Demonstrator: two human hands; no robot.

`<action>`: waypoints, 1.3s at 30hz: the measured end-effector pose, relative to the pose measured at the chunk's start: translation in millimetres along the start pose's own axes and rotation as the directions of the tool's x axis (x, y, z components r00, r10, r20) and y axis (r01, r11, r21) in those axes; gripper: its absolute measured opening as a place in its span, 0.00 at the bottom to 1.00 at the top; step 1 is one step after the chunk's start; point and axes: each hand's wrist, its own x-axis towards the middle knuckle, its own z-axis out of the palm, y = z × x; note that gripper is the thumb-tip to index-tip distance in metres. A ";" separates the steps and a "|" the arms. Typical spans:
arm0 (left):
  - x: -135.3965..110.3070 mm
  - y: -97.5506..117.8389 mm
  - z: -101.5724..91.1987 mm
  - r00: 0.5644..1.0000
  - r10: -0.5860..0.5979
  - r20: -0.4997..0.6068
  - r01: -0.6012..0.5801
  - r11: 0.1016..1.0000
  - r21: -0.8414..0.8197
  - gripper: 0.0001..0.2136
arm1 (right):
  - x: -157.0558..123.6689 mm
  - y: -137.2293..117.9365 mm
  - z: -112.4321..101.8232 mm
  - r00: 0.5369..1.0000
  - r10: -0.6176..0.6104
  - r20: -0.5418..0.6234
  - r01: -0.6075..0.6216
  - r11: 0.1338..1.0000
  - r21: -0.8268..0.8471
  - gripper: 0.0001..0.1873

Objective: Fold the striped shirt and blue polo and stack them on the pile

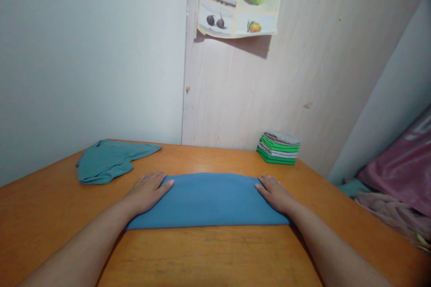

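A blue cloth lies folded into a long strip across the middle of the orange wooden table. My left hand rests flat on its left end, fingers stretched out and pointing right. My right hand lies flat on its right end, fingers extended toward the left. Neither hand grips anything; both press on the cloth.
A crumpled teal garment lies at the back left of the table. A stack of folded green and grey striped cloths sits at the back right by the wall. A fruit picture hangs above. Pink and grey fabrics pile up at the right.
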 end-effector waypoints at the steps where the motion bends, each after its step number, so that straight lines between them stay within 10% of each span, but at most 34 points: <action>1: -0.2 0.0 -0.1 1.000 -0.002 0.003 0.002 1.000 -0.001 0.39 | 0.0 0.4 0.4 1.000 -0.002 0.000 0.002 1.000 -0.001 0.40; 8: -8.1 14.4 -8.9 0.999 0.002 -0.046 0.000 0.999 0.043 0.36 | -1.6 -6.0 -4.4 0.998 -0.001 -0.060 -0.004 0.996 -0.084 0.38; 19: -26.4 64.5 -7.4 0.968 0.250 0.029 -0.249 0.968 -0.034 0.36 | -22.4 -82.4 -11.0 0.961 -0.276 0.000 0.275 0.957 0.097 0.44; 28: -26.6 61.8 -6.6 0.965 0.217 0.146 -0.219 0.976 -0.002 0.40 | -21.5 -83.8 -7.3 0.947 -0.299 0.113 0.292 0.953 0.077 0.43; 39: -32.9 86.8 -13.7 0.942 0.335 0.003 -0.335 0.941 -0.053 0.35 | -21.6 -85.5 -7.7 0.955 -0.288 0.076 0.284 0.957 0.062 0.45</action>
